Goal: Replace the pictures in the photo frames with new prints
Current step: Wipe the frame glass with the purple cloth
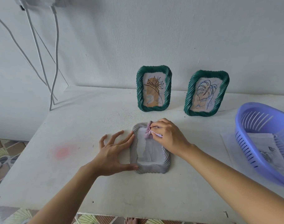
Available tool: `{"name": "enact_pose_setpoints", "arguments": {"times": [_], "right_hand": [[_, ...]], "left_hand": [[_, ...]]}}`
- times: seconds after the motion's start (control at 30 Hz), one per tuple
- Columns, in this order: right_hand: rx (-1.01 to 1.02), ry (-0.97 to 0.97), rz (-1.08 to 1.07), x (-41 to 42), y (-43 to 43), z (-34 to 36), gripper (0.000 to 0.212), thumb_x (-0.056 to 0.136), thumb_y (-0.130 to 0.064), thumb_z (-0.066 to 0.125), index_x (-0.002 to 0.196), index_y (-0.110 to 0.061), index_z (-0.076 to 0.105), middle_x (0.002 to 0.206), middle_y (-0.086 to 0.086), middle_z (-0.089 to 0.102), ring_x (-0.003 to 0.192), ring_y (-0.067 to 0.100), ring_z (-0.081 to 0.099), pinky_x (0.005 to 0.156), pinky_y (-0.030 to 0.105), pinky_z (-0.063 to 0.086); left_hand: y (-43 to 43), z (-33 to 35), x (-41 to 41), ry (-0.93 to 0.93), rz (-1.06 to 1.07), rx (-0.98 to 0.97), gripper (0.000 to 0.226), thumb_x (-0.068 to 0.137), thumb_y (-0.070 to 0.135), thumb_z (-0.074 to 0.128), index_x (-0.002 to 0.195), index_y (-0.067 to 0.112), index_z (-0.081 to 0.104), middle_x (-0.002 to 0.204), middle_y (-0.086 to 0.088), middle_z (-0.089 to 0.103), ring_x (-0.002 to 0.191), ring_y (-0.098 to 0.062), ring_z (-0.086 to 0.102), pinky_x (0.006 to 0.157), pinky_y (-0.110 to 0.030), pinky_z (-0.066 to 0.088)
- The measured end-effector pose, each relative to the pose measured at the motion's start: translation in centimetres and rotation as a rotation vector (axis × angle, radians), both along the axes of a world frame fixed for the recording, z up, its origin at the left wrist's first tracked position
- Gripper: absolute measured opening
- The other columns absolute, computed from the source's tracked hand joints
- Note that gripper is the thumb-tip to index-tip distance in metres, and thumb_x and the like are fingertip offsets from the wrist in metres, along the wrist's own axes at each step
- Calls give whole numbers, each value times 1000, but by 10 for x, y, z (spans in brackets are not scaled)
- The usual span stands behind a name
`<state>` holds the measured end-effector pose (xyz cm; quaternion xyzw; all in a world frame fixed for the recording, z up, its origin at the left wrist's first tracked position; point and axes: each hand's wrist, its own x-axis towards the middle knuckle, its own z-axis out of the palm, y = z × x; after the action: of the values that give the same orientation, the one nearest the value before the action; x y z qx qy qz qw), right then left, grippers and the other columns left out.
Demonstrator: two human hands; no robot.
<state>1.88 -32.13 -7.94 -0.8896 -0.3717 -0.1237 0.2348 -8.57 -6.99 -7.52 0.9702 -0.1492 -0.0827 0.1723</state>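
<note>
A grey rope-edged photo frame (150, 165) lies flat on the white table (73, 159) in front of me. My left hand (114, 151) presses its spread fingers against the frame's left edge. My right hand (168, 136) pinches a small lilac cloth (148, 131) against the frame's upper glass. Two green rope-edged frames stand against the wall behind: the left green frame (139, 88) shows a flower line drawing, the right green frame (189, 97) a leaf line drawing.
A purple slotted plastic basket (251, 139) sits at the table's right edge, on paper sheets (228, 143). White cables (55, 62) hang down the wall at the left. A faint pink stain (62, 151) marks the tabletop. Patterned floor tiles show beyond the table.
</note>
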Motion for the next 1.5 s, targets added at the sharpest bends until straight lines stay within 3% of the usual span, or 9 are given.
{"name": "enact_pose_setpoints", "arguments": {"times": [0.23, 0.53, 0.77, 1.1, 1.3, 1.37, 1.43, 1.5], "right_hand": [[92, 72, 17, -20, 32, -4, 18, 89, -17, 68, 102, -9, 78, 107, 5, 72, 99, 25, 60, 83, 36, 55], [50, 286, 358, -61, -13, 4, 19, 94, -26, 66, 100, -13, 78, 110, -2, 71, 104, 12, 60, 91, 25, 48], [-51, 122, 332, -35, -46, 15, 12, 94, -21, 64, 93, -16, 74, 108, -4, 68, 101, 17, 57, 90, 29, 47], [-50, -17, 88, 14, -16, 8, 16, 94, -19, 64, 101, -13, 76, 110, -1, 70, 100, 21, 54, 83, 40, 51], [336, 316, -112, 0, 2, 16, 21, 99, -23, 59, 113, -15, 72, 106, -3, 71, 103, 13, 59, 90, 32, 50], [508, 447, -181, -5, 5, 27, 16, 101, -23, 55, 102, -18, 71, 91, -5, 70, 87, 12, 63, 79, 28, 51], [646, 507, -216, -11, 7, 40, 19, 103, -22, 51, 89, -23, 64, 74, -10, 63, 69, 8, 55, 65, 20, 43], [775, 554, -271, -15, 7, 50, 21, 104, -21, 50, 86, -15, 61, 73, -3, 59, 68, 6, 49, 64, 20, 39]], "left_hand": [[-2, 1, -1, -4, -1, 27, 104, 71, 95, 41, 153, 53, -7, 157, 40, -6, 149, 0, -13, 119, -55, -5], [0, 0, 0, -3, 12, 35, 111, 67, 98, 40, 157, 44, 2, 158, 38, -3, 148, 3, -15, 119, -53, -6], [0, 3, -1, 32, 9, -13, 109, 69, 96, 44, 155, 47, 0, 156, 39, -5, 147, 5, -18, 120, -54, -10], [-2, 6, -1, 23, 25, -17, 108, 70, 95, 45, 156, 47, 2, 157, 39, -2, 148, 5, -13, 120, -53, -7], [-2, 11, 0, 63, 33, -25, 110, 68, 95, 47, 156, 46, 3, 158, 37, -3, 147, 6, -14, 120, -53, -6], [-3, 12, 1, 70, 38, -30, 111, 67, 96, 47, 156, 46, 5, 158, 38, -2, 147, 6, -12, 120, -54, -5], [-3, 15, 2, 85, 51, -38, 112, 64, 97, 47, 156, 46, 9, 157, 39, 0, 148, 6, -8, 120, -54, -3], [-5, 21, 2, 102, 82, -37, 110, 62, 98, 45, 155, 48, 15, 157, 38, 4, 149, 4, -3, 120, -53, -1]]}}
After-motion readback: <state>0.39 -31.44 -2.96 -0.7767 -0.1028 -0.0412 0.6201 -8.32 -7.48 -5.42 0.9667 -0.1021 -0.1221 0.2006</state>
